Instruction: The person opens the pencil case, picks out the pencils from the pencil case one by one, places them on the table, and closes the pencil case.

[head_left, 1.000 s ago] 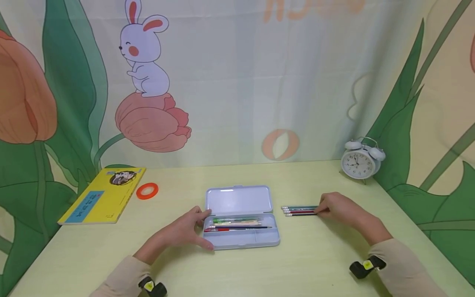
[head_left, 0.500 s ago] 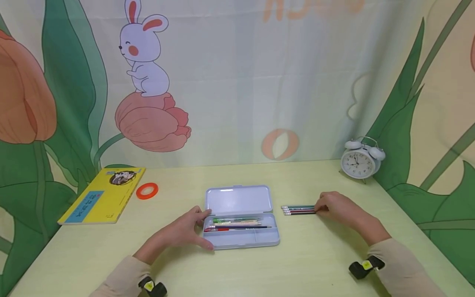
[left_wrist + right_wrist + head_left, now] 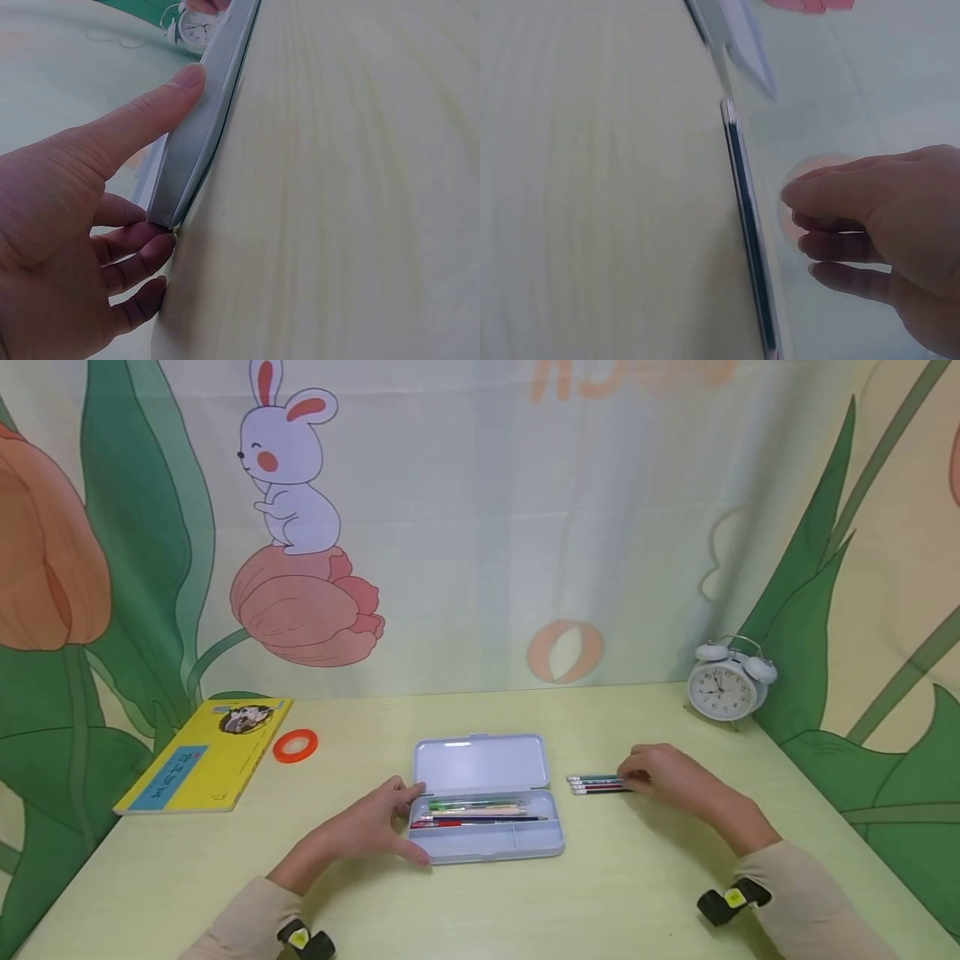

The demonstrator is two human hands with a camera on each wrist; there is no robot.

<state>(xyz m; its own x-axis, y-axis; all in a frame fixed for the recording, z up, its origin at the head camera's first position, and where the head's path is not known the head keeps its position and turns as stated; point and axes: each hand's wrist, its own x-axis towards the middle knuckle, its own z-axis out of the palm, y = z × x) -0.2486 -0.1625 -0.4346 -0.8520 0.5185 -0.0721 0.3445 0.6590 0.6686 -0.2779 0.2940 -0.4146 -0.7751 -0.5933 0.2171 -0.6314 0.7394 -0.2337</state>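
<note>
A pale lilac pencil case (image 3: 465, 842) lies with its lid raised in the middle of the table. Pens and pencils (image 3: 487, 813) fill its rear compartment. My left hand (image 3: 367, 831) holds the case's left end; in the left wrist view, the thumb lies along the front wall and the other fingers meet the corner. To the right, several pencils (image 3: 592, 786) lie side by side, eraser ends toward the case. My right hand (image 3: 663, 777) is over their far ends, fingers loosely bent. In the right wrist view, a gap shows between those fingertips and the pencils (image 3: 751, 240).
A yellow book (image 3: 202, 760) lies at the back left, with an orange tape roll (image 3: 296, 746) beside it. At the back right stands a white alarm clock (image 3: 723, 689). A printed curtain (image 3: 450, 527) hangs behind the table (image 3: 480, 910).
My right hand has shifted left along the pencils, covering more of them in the head view. The left hand stays at the pencil case.
</note>
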